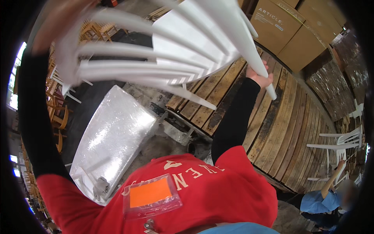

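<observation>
A white wooden chair (183,35) with a spindle back is held up tilted in front of me, its back toward the left and partly smeared by motion. My right hand (260,76) is wrapped around one of its legs. At the upper left, my blurred left hand (62,21) is at the top rail of the chair back, closed on it as far as the blur shows. The chair is over the near end of a slatted wooden platform (288,117); I cannot tell whether any leg touches the boards.
A plastic-wrapped stack (113,128) stands at my left. Cardboard boxes (284,27) and wrapped bundles (331,82) line the platform's far side. To the right, a person in blue (319,201) reaches toward white chairs (343,144). Wooden chairs (58,117) stand at far left.
</observation>
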Action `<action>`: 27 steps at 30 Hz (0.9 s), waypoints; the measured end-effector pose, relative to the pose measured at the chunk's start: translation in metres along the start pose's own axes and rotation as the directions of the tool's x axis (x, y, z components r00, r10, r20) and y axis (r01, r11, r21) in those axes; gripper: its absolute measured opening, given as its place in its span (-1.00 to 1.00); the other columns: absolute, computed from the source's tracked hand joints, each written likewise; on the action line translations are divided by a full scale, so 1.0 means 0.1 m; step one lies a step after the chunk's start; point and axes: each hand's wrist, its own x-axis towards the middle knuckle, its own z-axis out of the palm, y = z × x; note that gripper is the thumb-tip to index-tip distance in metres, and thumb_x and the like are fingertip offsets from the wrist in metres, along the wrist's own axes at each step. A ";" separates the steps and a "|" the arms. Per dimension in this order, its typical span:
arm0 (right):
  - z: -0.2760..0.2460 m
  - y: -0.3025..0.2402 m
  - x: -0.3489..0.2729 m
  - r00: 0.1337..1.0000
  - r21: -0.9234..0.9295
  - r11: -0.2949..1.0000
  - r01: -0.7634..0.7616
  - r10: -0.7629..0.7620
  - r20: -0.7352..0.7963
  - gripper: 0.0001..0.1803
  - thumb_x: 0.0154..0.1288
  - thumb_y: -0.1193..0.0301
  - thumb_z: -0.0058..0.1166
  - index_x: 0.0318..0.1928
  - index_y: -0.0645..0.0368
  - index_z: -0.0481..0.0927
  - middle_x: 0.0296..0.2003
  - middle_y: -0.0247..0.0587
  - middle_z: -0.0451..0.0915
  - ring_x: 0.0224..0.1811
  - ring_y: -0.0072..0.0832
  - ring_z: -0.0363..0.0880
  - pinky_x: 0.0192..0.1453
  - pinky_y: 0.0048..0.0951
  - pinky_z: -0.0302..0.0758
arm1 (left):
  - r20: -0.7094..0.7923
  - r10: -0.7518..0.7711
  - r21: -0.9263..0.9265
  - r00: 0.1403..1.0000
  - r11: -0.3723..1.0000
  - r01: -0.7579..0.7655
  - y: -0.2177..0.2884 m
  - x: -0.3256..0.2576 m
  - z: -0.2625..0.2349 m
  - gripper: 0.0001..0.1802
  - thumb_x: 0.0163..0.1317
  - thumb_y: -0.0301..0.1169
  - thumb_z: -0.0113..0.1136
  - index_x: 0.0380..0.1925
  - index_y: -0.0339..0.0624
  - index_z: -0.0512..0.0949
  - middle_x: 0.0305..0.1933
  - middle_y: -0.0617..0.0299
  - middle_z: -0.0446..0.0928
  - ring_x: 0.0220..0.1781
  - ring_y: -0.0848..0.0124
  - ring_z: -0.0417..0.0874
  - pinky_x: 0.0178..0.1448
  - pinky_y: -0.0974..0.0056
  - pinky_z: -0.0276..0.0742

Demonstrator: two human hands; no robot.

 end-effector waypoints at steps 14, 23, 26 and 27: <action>-1.58 -2.41 0.92 0.787 0.251 0.967 0.038 0.126 -0.604 -0.69 0.45 0.27 -0.02 -0.12 0.21 0.72 -0.31 -0.09 0.70 -0.29 -0.15 0.74 -0.19 -0.21 0.80 | 0.109 0.593 -0.112 0.798 0.805 -0.583 1.97 1.95 3.24 -0.55 0.22 -0.24 0.30 0.03 -0.26 0.53 -0.14 0.09 0.61 -0.16 0.26 0.66 -0.10 0.17 0.57; -1.71 -2.69 1.13 0.846 0.128 0.979 0.161 -0.070 -0.529 -0.59 0.54 0.28 -0.28 0.12 0.14 0.61 -0.13 -0.06 0.69 -0.12 -0.12 0.71 -0.12 -0.18 0.77 | 0.092 0.613 -0.110 0.785 0.790 -0.604 2.01 2.11 3.79 -0.61 0.19 -0.23 0.29 -0.04 -0.19 0.55 -0.16 0.10 0.62 -0.18 0.23 0.69 -0.10 0.14 0.60; -1.49 -2.89 1.20 0.841 -0.054 0.988 0.143 -0.150 -0.519 -0.47 0.53 0.04 -0.24 0.08 0.21 0.59 -0.11 -0.03 0.67 -0.06 -0.09 0.69 -0.01 -0.05 0.73 | -0.094 0.617 -0.108 0.781 0.774 -0.624 1.94 2.18 3.62 -0.63 0.18 -0.22 0.29 -0.06 -0.16 0.56 -0.17 0.11 0.63 -0.19 0.22 0.70 -0.11 0.13 0.62; -1.58 -2.79 1.14 0.835 -0.103 0.990 0.094 -0.135 -0.534 -0.42 0.53 -0.02 -0.24 0.06 0.24 0.58 -0.10 -0.03 0.67 -0.03 -0.09 0.68 0.04 -0.02 0.72 | -0.146 0.609 -0.087 0.779 0.777 -0.624 1.87 2.13 3.57 -0.63 0.18 -0.22 0.29 -0.07 -0.16 0.56 -0.17 0.11 0.63 -0.19 0.22 0.71 -0.11 0.13 0.62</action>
